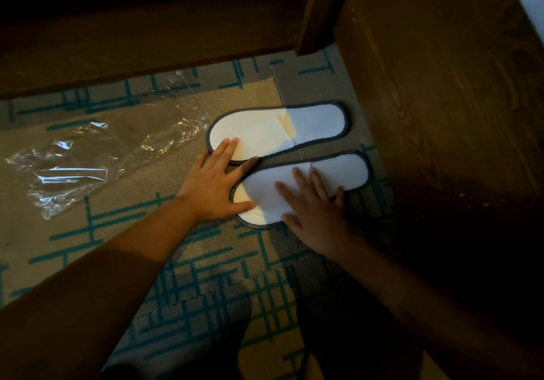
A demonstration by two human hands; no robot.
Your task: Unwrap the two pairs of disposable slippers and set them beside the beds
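Note:
Two flat white slippers with grey trim lie side by side on the carpet. The far slipper [282, 131] is nearest the bed frame; the near slipper [329, 173] lies just below it. My left hand [217, 179] rests flat with spread fingers, touching the heel ends of both slippers. My right hand [315, 206] lies flat on the near slipper, fingers apart, pressing it down. An empty clear plastic wrapper [97, 150] lies crumpled on the carpet to the left of the slippers.
A dark wooden bed frame [147, 41] runs along the top, and a wooden cabinet side [441, 100] stands to the right of the slippers. The carpet [206, 262] is beige with teal line patterns. The room is dim.

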